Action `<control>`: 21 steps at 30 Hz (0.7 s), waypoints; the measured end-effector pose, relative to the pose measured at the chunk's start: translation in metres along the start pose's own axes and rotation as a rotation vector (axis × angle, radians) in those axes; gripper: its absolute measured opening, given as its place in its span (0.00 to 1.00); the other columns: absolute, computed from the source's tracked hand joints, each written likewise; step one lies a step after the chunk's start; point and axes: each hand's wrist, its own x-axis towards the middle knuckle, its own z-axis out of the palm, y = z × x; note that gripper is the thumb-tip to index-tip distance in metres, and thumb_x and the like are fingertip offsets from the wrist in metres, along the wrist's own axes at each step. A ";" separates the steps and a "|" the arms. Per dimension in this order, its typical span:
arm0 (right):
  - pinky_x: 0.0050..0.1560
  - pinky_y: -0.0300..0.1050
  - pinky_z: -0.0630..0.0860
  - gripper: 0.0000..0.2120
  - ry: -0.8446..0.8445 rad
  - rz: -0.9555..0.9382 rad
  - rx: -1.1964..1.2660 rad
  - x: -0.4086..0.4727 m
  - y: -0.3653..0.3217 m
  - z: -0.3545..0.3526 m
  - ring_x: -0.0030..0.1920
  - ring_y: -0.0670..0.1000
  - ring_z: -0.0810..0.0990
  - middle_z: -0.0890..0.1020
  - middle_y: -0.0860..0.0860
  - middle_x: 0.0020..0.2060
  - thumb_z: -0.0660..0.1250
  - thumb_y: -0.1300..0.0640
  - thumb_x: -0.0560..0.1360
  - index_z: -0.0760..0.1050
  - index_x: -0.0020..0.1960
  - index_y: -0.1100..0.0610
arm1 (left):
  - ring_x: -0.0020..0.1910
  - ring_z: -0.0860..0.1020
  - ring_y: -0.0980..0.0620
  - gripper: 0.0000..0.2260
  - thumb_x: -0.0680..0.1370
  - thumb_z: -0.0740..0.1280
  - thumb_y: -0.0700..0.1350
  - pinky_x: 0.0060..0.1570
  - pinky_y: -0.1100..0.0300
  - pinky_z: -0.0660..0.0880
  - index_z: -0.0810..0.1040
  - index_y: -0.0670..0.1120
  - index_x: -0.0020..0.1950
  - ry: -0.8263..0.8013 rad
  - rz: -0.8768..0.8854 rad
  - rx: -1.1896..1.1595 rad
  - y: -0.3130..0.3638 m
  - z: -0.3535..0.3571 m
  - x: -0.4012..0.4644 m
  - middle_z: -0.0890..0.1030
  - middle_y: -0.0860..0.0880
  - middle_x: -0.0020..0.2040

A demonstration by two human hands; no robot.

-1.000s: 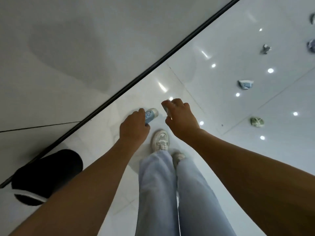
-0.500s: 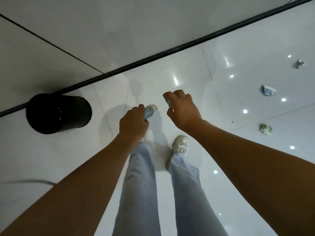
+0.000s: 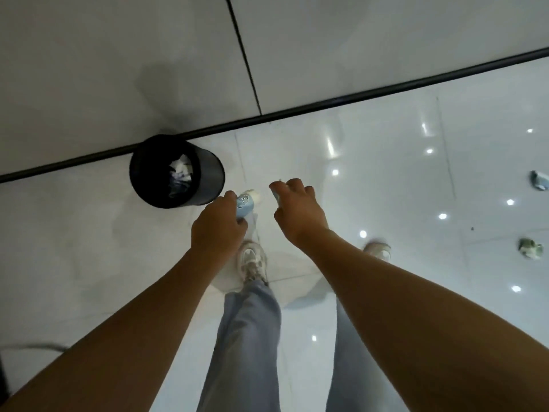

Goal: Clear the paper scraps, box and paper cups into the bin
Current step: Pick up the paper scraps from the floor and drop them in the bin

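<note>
Paper cup (image 3: pixel 246 205), blue print: gripped in the left hand (image 3: pixel 218 226), carried just right of the bin (image 3: pixel 176 171). Right hand (image 3: pixel 298 209): curled around a small item, mostly hidden. Risk: released short of the rim, the cup would likely be dropped onto the floor (image 3: pixel 89 248). Bin contents: crumpled white paper (image 3: pixel 180 171). Two scraps (image 3: pixel 529 247) are left lying far right.

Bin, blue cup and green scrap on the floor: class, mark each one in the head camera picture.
bin (image 3: pixel 209 176): head view, outer side wall.
blue cup (image 3: pixel 244 205): head view, printed side, gripped by the left hand.
green scrap (image 3: pixel 529 247): head view, its middle, on the floor.
</note>
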 end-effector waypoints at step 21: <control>0.54 0.51 0.76 0.25 -0.046 -0.112 -0.013 0.059 -0.154 0.099 0.62 0.57 0.68 0.69 0.53 0.65 0.61 0.62 0.76 0.64 0.71 0.49 | 0.61 0.72 0.39 0.23 0.76 0.69 0.44 0.51 0.47 0.74 0.65 0.39 0.66 -0.016 -0.288 0.018 -0.206 -0.045 0.104 0.72 0.38 0.61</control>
